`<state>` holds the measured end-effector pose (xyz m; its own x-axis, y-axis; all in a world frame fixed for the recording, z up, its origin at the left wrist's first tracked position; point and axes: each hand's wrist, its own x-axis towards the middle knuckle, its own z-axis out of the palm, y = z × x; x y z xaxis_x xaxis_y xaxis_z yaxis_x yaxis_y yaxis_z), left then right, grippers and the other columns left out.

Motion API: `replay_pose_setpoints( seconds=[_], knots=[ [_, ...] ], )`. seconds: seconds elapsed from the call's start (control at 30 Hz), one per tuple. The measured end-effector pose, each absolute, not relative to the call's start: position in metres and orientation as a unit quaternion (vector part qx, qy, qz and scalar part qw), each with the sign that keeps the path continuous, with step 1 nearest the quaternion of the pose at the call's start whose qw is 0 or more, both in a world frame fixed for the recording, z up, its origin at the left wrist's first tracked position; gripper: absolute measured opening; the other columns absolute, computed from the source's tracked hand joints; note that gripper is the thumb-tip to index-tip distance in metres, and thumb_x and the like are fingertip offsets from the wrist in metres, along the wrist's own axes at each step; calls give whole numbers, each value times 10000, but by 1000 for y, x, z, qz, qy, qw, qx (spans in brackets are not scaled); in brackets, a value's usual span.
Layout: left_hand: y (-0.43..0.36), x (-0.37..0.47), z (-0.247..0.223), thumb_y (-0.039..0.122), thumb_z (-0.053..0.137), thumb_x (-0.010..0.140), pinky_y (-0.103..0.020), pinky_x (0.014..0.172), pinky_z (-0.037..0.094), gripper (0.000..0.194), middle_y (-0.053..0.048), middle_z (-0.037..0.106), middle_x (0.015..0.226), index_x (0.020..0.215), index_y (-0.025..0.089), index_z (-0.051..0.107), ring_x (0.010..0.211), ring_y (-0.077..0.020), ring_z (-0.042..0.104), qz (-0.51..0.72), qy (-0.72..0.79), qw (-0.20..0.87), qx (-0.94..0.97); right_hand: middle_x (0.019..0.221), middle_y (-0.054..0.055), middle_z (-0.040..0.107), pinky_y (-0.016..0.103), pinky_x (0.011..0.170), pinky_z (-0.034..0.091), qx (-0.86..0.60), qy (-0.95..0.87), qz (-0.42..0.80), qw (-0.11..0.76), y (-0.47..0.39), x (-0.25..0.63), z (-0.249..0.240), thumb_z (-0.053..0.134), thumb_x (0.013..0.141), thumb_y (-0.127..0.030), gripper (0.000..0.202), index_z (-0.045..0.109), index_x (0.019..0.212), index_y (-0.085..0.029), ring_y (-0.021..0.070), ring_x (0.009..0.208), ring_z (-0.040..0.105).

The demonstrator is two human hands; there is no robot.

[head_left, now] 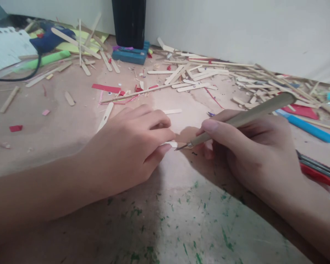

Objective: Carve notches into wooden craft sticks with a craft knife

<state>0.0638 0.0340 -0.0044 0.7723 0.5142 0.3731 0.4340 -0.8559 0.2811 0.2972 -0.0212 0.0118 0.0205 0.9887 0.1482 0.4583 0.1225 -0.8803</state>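
Observation:
My left hand (pixel 139 143) rests on the table with its fingers closed, pinching a small pale wooden piece (pixel 171 144) whose end shows beyond the fingertips. In my right hand (pixel 244 143) is a craft knife (pixel 253 113) with a beige handle, held like a pen. Its thin pointed tip lies just beside the exposed end of the wooden piece. Another pale stick (pixel 105 116) with a small slot lies behind my left wrist, and a short stick (pixel 172 111) lies just beyond my left fingers.
Loose craft sticks (pixel 194 87) pile along the wall. A red cutter (pixel 320 174) lies partly behind my right hand, near a blue strip (pixel 312 128). At the back stand a black object (pixel 129 22), a blue block (pixel 132 55) and a dark blue glue gun (pixel 51 38) with its cable.

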Motion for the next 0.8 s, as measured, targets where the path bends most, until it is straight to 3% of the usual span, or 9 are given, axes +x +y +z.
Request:
replay_pose_setpoints(
  seconds=[0.8],
  knots=[
    [34, 63, -3, 214, 547, 1080, -523, 1024, 545, 239, -79, 752, 1271, 1127, 188, 780, 1176, -305, 676, 224, 252, 92, 937, 599, -32, 671, 377, 556, 431, -580, -618, 326, 419, -22, 297, 12, 736, 1025, -433, 427, 696, 630, -274, 153, 548, 594]
  ],
)
